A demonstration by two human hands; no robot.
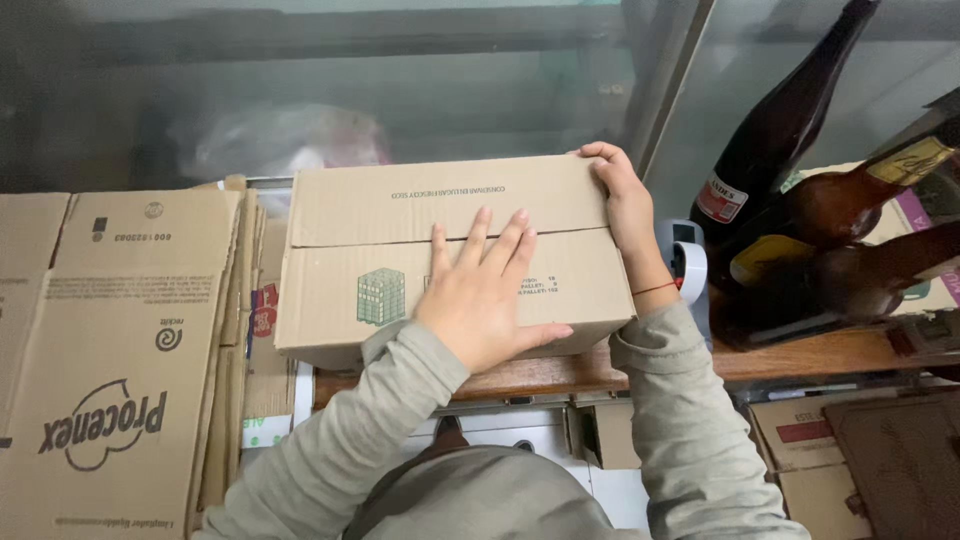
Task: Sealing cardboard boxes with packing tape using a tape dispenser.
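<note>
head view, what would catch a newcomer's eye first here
The closed brown cardboard box at centre, on a wooden ledge, with the left hand flat on top and the right hand gripping its far right corner. Then the dark brown glass bottles at right and flattened cardboard boxes at left.

Box (400,260) between flattened cartons (110,350) and bottles (800,200)
</note>
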